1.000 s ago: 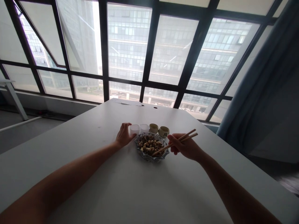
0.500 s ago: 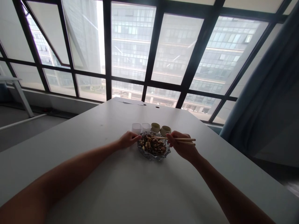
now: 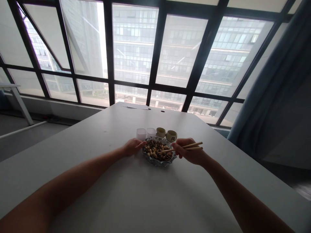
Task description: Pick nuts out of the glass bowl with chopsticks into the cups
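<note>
A clear glass bowl [image 3: 159,162] with a jagged rim stands on the white table, filled with nuts and dark seeds [image 3: 155,150]. My left hand [image 3: 132,146] pinches the bowl's left rim between thumb and fingers. In my right hand [image 3: 189,150] is a pair of wooden chopsticks [image 3: 194,146], their tips down among the nuts. Whether the tips grip a piece is too small to tell. Just behind the bowl, two translucent white cups [image 3: 141,133] and two greenish-yellow cups [image 3: 171,136] form a row; the rightmost bears a dark character.
The white table [image 3: 136,200] reaches away toward large black-framed windows. Papers [image 3: 136,106] lie at its far edge, near two dark round holes. A blue curtain [image 3: 262,87] hangs at the right. Another white table [image 3: 21,103] stands far left.
The chopstick tips have moved down and nearer within the bowl, and their angle has changed. My right hand has shifted slightly, showing more of the right cup. My left hand stays at the rim.
</note>
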`<state>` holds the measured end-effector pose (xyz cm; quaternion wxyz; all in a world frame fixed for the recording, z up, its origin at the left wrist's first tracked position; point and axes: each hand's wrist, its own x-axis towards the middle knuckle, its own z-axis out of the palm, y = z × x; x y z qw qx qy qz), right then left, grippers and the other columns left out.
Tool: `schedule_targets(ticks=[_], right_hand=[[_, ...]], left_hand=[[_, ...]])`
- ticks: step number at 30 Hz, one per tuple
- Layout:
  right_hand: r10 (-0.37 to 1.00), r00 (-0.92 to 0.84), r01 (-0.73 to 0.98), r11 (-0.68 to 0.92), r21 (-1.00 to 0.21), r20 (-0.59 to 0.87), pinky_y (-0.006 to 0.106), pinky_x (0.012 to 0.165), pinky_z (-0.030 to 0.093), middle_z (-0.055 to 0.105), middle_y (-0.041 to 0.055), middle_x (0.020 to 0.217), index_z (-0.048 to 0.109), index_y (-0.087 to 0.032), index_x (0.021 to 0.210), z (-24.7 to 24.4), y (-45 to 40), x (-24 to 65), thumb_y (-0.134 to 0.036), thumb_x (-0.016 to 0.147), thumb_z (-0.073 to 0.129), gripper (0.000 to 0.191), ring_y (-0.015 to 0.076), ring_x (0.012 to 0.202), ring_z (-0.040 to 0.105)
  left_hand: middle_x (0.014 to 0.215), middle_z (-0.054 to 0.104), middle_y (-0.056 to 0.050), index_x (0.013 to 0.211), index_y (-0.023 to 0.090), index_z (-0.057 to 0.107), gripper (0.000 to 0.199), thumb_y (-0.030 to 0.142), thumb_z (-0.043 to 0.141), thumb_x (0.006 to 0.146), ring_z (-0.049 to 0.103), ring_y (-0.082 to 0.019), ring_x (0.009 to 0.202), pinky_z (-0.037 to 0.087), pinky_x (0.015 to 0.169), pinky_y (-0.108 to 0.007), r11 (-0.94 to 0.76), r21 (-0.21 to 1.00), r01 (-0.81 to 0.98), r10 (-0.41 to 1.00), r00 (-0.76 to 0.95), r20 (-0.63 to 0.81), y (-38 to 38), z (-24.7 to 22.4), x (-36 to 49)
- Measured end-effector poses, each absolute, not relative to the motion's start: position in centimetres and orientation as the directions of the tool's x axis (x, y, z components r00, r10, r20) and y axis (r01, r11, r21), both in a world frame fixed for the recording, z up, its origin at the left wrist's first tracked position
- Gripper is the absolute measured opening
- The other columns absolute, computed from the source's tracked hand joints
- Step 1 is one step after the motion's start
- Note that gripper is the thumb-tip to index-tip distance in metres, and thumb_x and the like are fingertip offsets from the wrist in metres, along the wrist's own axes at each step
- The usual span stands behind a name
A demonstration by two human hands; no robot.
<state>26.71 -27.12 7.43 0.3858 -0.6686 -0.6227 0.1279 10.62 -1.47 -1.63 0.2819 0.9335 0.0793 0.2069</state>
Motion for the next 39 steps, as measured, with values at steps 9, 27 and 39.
schedule_targets(ticks=[9,27,39], right_hand=[[0.909,0.29,0.664,0.034,-0.747,0.3,0.022,0.04,0.048,0.065,0.0046,0.053,0.064,-0.016,0.064,9.9,-28.7,27.5,-0.07,0.084,0.057,0.059,0.0121,0.042,0.059],[0.887,0.173,0.81,0.119,-0.574,0.427,0.022,0.043,0.045,0.063,0.0007,0.054,0.061,-0.018,0.066,7.2,-27.3,27.2,-0.059,0.093,0.054,0.049,0.0122,0.046,0.058],[0.911,0.321,0.606,0.015,-0.795,0.261,0.023,0.041,0.048,0.065,0.0043,0.051,0.066,-0.015,0.066,9.2,-28.3,26.9,-0.073,0.083,0.055,0.062,0.0138,0.043,0.061]], left_hand=[[0.044,0.025,0.004,0.045,0.02,0.031,0.07,0.078,0.027,0.085,0.025,-0.009,0.046,0.02,0.049,-0.025,-0.823,0.567,0.045,0.285,0.895,0.343,-1.5,-1.8,10.7],[0.048,0.03,0.003,0.049,0.019,0.034,0.067,0.073,0.023,0.088,0.029,-0.01,0.049,0.024,0.053,-0.025,-0.843,0.532,0.075,0.278,0.908,0.313,-1.4,-1.9,10.9],[0.048,0.033,0.002,0.051,0.019,0.035,0.07,0.076,0.017,0.087,0.029,-0.01,0.05,0.024,0.053,-0.026,-0.86,0.502,0.095,0.276,0.913,0.3,-1.3,-2.0,10.9]])
